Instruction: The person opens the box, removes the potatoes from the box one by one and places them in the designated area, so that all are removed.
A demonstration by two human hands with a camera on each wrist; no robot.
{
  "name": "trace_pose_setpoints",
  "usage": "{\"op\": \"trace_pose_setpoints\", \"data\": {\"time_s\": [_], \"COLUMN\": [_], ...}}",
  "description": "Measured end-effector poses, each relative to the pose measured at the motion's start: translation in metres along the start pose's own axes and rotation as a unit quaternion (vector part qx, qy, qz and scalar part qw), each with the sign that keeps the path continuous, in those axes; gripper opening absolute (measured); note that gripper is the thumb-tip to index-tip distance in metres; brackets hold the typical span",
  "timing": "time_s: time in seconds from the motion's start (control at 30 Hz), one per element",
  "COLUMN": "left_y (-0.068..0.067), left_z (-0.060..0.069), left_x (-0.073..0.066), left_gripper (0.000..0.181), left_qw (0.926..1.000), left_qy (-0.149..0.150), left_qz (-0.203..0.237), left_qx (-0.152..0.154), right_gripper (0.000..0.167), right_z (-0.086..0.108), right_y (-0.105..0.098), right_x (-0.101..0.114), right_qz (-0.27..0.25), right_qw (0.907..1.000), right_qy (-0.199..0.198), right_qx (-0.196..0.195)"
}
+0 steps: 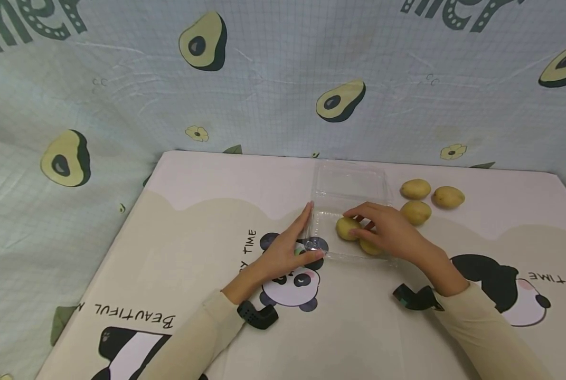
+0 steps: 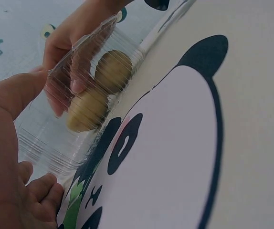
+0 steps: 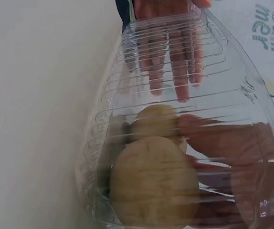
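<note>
The head camera looks forward and down from above the bench (image 1: pixel 349 327), farthest off of the three, with printed cloth (image 1: pixel 273 58) across the top of the frame. The left wrist camera sits low and close, tilted, facing past the left hand (image 2: pixel 5 129) at the left edge towards the clear container (image 2: pixel 56 138). The right wrist camera is nearest, also tilted, looking through the container's ribbed wall, with the bench at frame left. All three share the container, its two fruits (image 3: pixel 154 183) and both hands.
</note>
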State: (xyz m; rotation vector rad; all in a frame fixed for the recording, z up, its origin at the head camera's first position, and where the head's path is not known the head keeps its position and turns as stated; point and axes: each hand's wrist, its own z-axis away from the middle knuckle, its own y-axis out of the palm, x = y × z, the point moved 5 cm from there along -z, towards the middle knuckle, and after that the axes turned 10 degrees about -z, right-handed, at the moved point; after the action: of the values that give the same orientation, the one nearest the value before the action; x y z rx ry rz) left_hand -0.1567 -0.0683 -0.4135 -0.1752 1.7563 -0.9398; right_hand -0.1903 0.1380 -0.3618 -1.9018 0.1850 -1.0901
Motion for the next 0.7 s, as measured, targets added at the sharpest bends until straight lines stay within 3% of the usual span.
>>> {"op": "trace_pose_setpoints", "data": {"time_s": [0.3,0.7], "left_y": [-0.0006,-0.0004], "left_z": [-0.0010,0.0003], "left_x": [-0.0013,-0.0013], "left_gripper": [0.102,0.104], "left_qw": [1.0000,1.0000], "left_qy": [0.007,0.001], "left_qz": [0.003,-0.004], "left_qx": [0.000,-0.001], "right_gripper": [0.031,0.035], "right_z": [-0.0022,-0.0002], "right_y": [0.0034,0.0077], "right_x": [-0.0003,0.0006], "right_qz": [0.001,0.020], "right_qw": [0.9999,0.9995], "right_qy": [0.013,0.024], "right_qx": [0.006,0.004]}}
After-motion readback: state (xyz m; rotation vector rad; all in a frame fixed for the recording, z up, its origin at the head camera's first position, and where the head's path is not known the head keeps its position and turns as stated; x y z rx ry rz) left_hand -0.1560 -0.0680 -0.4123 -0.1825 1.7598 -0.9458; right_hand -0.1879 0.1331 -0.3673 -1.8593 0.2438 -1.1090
